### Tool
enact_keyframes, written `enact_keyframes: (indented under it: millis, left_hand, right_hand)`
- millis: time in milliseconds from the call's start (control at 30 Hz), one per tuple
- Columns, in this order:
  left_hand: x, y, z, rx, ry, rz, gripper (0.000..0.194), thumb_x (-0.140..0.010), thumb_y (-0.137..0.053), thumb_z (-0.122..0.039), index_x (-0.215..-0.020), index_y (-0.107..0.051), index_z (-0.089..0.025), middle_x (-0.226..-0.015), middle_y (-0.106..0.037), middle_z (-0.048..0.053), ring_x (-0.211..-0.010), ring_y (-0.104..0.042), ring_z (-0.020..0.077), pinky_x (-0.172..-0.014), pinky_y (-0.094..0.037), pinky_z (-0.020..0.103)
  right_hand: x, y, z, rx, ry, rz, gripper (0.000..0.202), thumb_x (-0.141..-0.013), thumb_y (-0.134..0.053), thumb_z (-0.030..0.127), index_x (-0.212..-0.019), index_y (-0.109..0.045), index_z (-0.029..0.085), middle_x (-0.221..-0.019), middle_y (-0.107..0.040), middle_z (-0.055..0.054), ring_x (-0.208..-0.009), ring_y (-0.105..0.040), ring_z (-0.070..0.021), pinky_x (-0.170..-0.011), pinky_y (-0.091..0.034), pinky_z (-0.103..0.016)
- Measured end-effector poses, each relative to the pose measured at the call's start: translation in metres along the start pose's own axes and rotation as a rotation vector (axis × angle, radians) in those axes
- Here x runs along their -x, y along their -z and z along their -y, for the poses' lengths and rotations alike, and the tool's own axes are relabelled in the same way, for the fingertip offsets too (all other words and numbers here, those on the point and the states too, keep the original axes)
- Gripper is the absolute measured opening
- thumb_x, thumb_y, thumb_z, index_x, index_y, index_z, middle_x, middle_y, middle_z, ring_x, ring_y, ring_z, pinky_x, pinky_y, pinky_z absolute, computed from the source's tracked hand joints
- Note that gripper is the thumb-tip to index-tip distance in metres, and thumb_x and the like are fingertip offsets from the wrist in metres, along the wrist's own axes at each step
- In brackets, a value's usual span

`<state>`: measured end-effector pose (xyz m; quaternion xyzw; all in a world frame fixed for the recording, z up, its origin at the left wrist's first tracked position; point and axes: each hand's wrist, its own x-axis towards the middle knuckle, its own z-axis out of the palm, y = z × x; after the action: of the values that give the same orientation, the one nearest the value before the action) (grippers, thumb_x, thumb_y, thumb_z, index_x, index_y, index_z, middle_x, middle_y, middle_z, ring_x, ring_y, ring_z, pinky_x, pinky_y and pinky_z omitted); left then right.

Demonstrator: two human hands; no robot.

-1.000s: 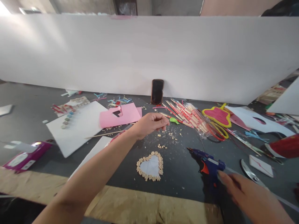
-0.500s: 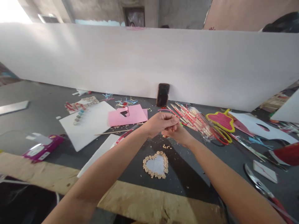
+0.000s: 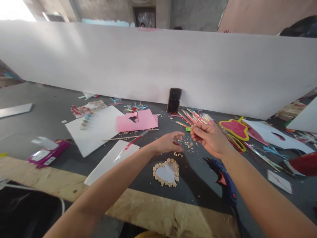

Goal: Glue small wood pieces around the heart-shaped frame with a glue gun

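Observation:
My left hand (image 3: 170, 143) is held over the middle of the dark table, fingers curved and apart, with nothing visible in it. My right hand (image 3: 209, 138) has thumb and fingers pinched together; what they hold, if anything, I cannot make out. Just left of those fingertips shows a small bright green piece (image 3: 188, 129), and I cannot tell whether they touch it. Below my left hand lies a white heart (image 3: 165, 173) edged with small pale wooden bits. A few loose bits (image 3: 177, 154) lie between hand and heart. Beside my right forearm rests a blue glue gun (image 3: 226, 185).
A phone (image 3: 174, 100) leans against the tall white board (image 3: 148, 62). Behind my right hand are red-wrapped sticks (image 3: 192, 115) and a yellow-edged pink shape (image 3: 234, 128). Leftward lie pink card (image 3: 146, 120), white sheets (image 3: 99, 127) and a purple tool (image 3: 48, 155).
My hands were together and have come apart, the left moving left and down, the right moving right. The glue gun now shows beside my right forearm, and the pliers are out of sight.

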<state>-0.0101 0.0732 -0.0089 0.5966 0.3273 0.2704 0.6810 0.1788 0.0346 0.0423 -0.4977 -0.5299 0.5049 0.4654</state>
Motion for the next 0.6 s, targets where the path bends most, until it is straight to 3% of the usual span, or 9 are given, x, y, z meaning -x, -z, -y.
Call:
enact_keyframes:
  millis: [67,167,367,600]
  left_hand:
    - [0.0,-0.011,-0.004,0.07,0.021,0.083,0.065,-0.06,-0.075,-0.004,-0.121,-0.056,-0.018,-0.122,-0.058,0.013,-0.082,-0.065,0.0143,-0.073,-0.052,0.029]
    - [0.004,-0.019,-0.008,0.155,0.051,0.16,0.044,-0.065,-0.073,-0.005,-0.106,-0.062,-0.014,-0.104,-0.065,0.01,-0.081,-0.067,0.0143,-0.074,-0.053,0.029]
    - [0.017,-0.02,-0.008,0.252,0.083,0.164,0.024,-0.072,-0.074,-0.015,-0.093,-0.064,-0.011,-0.09,-0.068,0.007,-0.077,-0.066,0.0122,-0.077,-0.054,0.029]
    - [0.019,-0.024,-0.005,0.271,0.058,0.079,0.036,-0.074,-0.073,-0.01,-0.107,-0.058,-0.013,-0.086,-0.07,0.007,-0.076,-0.069,0.0146,-0.075,-0.055,0.03]
  right_hand:
    - [0.006,-0.006,0.006,-0.035,0.006,0.022,0.034,-0.067,-0.076,0.048,-0.08,-0.066,0.019,-0.073,-0.061,0.001,-0.067,-0.056,-0.0101,-0.065,-0.047,-0.027]
    - [0.013,-0.011,0.013,-0.061,0.019,0.04,0.032,-0.067,-0.076,0.047,-0.08,-0.066,0.019,-0.073,-0.06,0.001,-0.066,-0.055,-0.0097,-0.066,-0.048,-0.028]
    - [0.022,-0.004,0.005,-0.02,0.046,-0.015,0.033,-0.069,-0.073,0.048,-0.083,-0.064,0.02,-0.076,-0.062,0.0,-0.068,-0.057,-0.0112,-0.068,-0.049,-0.03]
    - [0.035,0.011,-0.014,0.256,0.098,-0.078,0.029,-0.08,-0.062,0.047,-0.092,-0.065,0.02,-0.079,-0.065,-0.002,-0.07,-0.059,-0.0141,-0.067,-0.05,-0.031]
